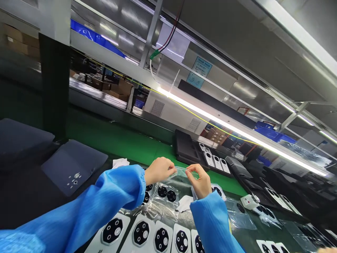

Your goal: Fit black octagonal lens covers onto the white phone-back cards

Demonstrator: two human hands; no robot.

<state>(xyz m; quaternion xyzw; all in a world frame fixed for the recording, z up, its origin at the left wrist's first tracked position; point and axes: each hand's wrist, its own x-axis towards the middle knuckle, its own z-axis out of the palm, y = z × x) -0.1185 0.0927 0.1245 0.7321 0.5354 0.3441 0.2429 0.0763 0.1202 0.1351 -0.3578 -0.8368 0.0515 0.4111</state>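
Note:
A thin piece of clear plastic film (pixel 181 171) stretches between my two hands. My left hand (pixel 160 171) pinches its left side with the fingers closed. At the other side, my right hand (pixel 200 181) holds it between thumb and fingertips. Below the hands lie clear plastic bags with round black discs (pixel 171 195) inside. A crumpled white paper (pixel 185 203) is beside my right wrist. Nearest to me stands a row of white panels (pixel 161 239), each with a black polygonal face and several round rings. My sleeves partly cover the row.
Black trays (pixel 185 146) with white panels (pixel 209 159) stand across the green bench (pixel 131 142). Dark sheets (pixel 75 163) lie at left. A small white box (pixel 250 201) and bagged parts are at right. A lit tube lamp (pixel 223 123) crosses above. Part of another hand (pixel 327 250) shows bottom right.

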